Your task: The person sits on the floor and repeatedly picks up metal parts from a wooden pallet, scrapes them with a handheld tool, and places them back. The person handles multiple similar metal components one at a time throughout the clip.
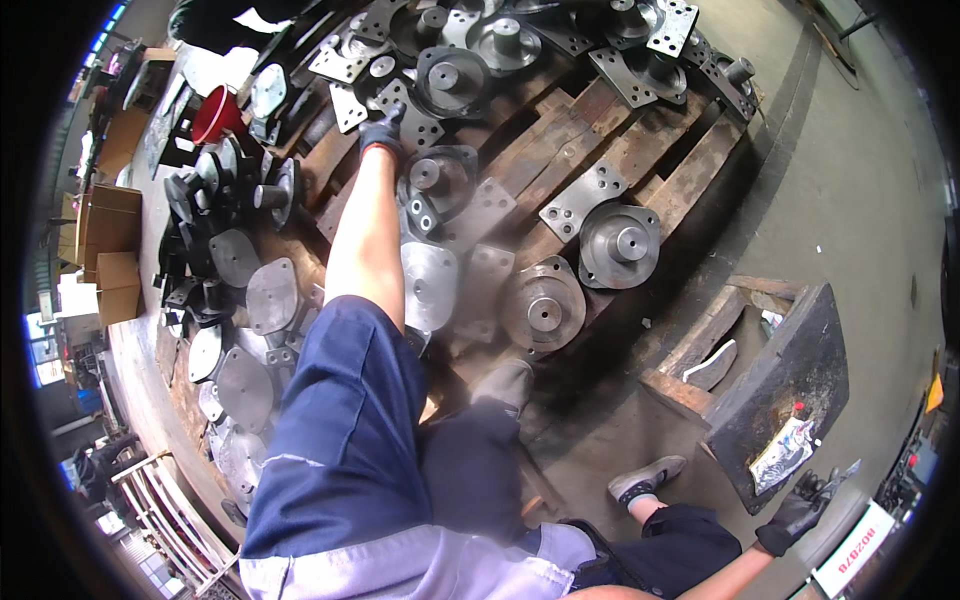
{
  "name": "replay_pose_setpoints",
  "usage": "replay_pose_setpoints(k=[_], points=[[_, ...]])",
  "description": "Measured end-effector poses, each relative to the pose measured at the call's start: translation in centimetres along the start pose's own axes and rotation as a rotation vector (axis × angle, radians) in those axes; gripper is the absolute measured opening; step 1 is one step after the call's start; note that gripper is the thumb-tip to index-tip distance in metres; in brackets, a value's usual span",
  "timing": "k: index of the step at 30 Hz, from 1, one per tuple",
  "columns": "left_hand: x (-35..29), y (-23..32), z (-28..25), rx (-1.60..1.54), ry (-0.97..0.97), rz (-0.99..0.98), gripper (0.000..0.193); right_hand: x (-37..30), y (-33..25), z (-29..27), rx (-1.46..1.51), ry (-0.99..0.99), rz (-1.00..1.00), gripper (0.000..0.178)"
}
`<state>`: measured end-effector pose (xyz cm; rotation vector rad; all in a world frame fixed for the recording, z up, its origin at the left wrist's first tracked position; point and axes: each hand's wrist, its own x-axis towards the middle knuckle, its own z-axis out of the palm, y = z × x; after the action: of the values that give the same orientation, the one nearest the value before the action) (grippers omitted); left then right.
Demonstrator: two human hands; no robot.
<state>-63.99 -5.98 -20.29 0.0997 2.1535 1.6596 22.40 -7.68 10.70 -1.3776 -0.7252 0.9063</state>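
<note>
My left hand (381,134), in a dark glove with a red cuff, reaches far forward to the edge of a flat steel plate with drilled holes (412,118). Its fingers look closed on that edge, partly hidden by the hand. Just nearer lies a round flange with a central hub (428,177); another hubbed flange (452,82) is beyond the hand. Away at the lower right, my right hand (798,512), in a dark glove, holds nothing I can see. Its fingers stretch out beside a dark wooden board (815,350).
A wooden pallet (570,140) bears several hubbed flanges, two (620,246) near its right edge. Stacked flanges and plates (245,385) crowd the left, near a red bucket (216,115). A crumpled packet (783,455) lies on the dark board. My shoes (648,478) stand close to the pallet.
</note>
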Motion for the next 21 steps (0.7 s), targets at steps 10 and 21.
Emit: replay_pose_setpoints(k=[10,21], points=[[1.1,1.4,1.0,0.196,-0.082,-0.015,0.075,4.0,2.7,-6.6,0.063,0.008,0.055,0.043],[-8.4,11.3,6.3,0.381,-0.017,0.548,0.033,4.5,3.4,-4.2,0.111,-0.098,0.137,0.039]])
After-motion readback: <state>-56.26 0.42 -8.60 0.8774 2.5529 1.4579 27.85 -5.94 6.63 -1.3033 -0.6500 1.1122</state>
